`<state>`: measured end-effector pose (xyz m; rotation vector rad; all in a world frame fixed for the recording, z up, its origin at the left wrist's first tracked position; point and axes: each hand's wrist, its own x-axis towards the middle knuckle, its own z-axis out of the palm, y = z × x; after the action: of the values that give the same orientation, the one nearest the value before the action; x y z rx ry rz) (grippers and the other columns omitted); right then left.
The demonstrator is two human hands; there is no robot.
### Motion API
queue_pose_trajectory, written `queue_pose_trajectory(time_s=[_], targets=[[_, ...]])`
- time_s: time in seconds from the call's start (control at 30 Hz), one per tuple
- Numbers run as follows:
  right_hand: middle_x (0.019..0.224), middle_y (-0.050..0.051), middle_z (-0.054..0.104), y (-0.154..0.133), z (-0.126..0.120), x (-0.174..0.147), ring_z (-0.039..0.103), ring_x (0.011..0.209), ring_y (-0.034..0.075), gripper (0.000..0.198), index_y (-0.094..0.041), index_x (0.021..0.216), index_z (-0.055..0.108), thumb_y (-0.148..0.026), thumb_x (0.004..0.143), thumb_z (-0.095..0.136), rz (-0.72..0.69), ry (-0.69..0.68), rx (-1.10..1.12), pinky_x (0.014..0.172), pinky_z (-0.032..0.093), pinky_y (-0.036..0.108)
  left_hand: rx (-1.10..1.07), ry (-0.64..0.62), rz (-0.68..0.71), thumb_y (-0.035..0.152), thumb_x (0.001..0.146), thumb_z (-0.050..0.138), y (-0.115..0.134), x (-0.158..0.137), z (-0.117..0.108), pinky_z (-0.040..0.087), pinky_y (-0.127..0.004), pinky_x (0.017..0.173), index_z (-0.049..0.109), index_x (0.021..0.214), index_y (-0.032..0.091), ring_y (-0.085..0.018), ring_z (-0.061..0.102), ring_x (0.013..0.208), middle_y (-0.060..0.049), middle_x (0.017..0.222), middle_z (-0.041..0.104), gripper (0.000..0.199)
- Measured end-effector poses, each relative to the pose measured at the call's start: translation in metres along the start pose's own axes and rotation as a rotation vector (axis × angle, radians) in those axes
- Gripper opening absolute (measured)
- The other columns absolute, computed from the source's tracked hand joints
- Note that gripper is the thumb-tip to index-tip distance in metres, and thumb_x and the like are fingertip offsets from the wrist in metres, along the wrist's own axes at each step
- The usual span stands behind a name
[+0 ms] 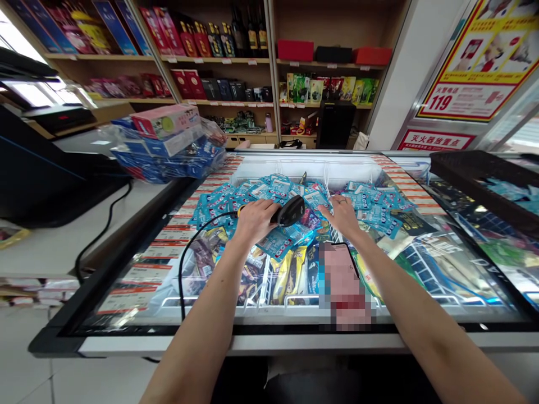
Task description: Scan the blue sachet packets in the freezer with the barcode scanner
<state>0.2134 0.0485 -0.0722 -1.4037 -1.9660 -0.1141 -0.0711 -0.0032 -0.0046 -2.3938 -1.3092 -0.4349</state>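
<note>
My left hand (255, 220) is closed around a black barcode scanner (290, 212), whose head points right over the packets. A black cable (182, 264) runs from the scanner down across the glass top. My right hand (343, 215) rests among blue packets (373, 203), its thumb stretched apart from the fingers and nothing visible in it. More blue packets (275, 238) lie spread on the glass beneath and around my left hand. Between my forearms lies a phone (343, 269), partly blurred out, with its screen facing up.
Under the glass of the chest freezer (295, 342), ice-cream packs (290, 272) sit in wire baskets. A bagged stack of boxes (168, 140) stands at the back left. Price labels (143, 273) line the left side. A dark tray (488, 179) is at the right.
</note>
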Motion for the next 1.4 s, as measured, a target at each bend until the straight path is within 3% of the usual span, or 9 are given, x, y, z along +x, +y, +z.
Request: queue_pose_trajectory(time_s=[0.1,0.23,0.37,0.5,0.67,1.03,1.4], targets=[[0.113,0.017,0.060,0.003,0.002,0.001,0.047,0.116,0.033,0.055,-0.016,0.105,0.064,-0.064,0.085,0.047,0.001,-0.050,0.019,0.102,0.035,0.050,0.009,-0.004,0.003,0.029,0.083,0.056,0.001,0.001,0.001,0.044,-0.037,0.075,0.060,0.109,0.021,-0.025,0.060,0.095,-0.008,0.098,0.066,0.027],[0.108,0.013,0.062,0.010,0.001,0.003,0.051,0.110,0.031,0.053,-0.018,0.109,0.058,-0.061,0.078,0.058,0.129,-0.062,0.175,0.095,0.041,0.048,0.008,-0.015,0.001,0.028,0.082,0.056,0.002,0.002,0.001,0.044,-0.036,0.075,0.061,0.109,0.021,-0.025,0.060,0.096,-0.010,0.098,0.065,0.028],[0.098,0.006,0.062,0.014,-0.003,0.003,0.059,0.086,0.022,0.049,-0.021,0.116,0.050,-0.052,0.078,0.060,0.230,-0.009,0.444,0.082,0.049,0.041,-0.015,-0.009,0.004,0.031,0.083,0.056,0.001,0.002,0.002,0.044,-0.036,0.076,0.061,0.110,0.022,-0.025,0.060,0.096,-0.010,0.097,0.065,0.029],[0.073,-0.001,0.055,0.014,-0.008,0.003,0.055,0.066,0.018,0.044,-0.022,0.116,0.050,-0.047,0.081,0.056,0.263,0.047,0.570,0.071,0.051,0.037,-0.023,-0.002,0.011,0.031,0.083,0.056,0.001,0.001,0.001,0.044,-0.036,0.078,0.060,0.109,0.021,-0.025,0.059,0.095,-0.008,0.098,0.065,0.028],[0.077,-0.001,0.056,0.011,-0.008,0.004,0.057,0.066,0.018,0.054,-0.023,0.123,0.043,-0.049,0.078,0.057,0.308,0.043,0.710,0.062,0.054,0.036,-0.037,-0.022,0.018,0.028,0.080,0.059,0.001,0.002,0.000,0.044,-0.036,0.079,0.059,0.111,0.021,-0.025,0.059,0.097,-0.009,0.100,0.065,0.031],[0.077,-0.001,0.053,0.010,-0.010,0.003,0.054,0.067,0.017,0.039,-0.024,0.118,0.049,-0.041,0.083,0.054,0.202,0.033,0.621,0.062,0.049,0.032,-0.045,-0.033,0.018,0.026,0.078,0.061,0.003,0.003,-0.002,0.045,-0.037,0.079,0.059,0.111,0.020,-0.026,0.059,0.098,-0.008,0.101,0.065,0.034],[0.081,0.001,0.056,0.010,-0.008,0.003,0.056,0.069,0.018,0.043,-0.022,0.123,0.047,-0.037,0.083,0.052,0.212,-0.004,0.602,0.062,0.049,0.032,-0.044,-0.033,0.030,0.027,0.076,0.065,0.004,0.003,-0.002,0.045,-0.037,0.079,0.058,0.112,0.021,-0.026,0.060,0.099,-0.008,0.102,0.066,0.037]])
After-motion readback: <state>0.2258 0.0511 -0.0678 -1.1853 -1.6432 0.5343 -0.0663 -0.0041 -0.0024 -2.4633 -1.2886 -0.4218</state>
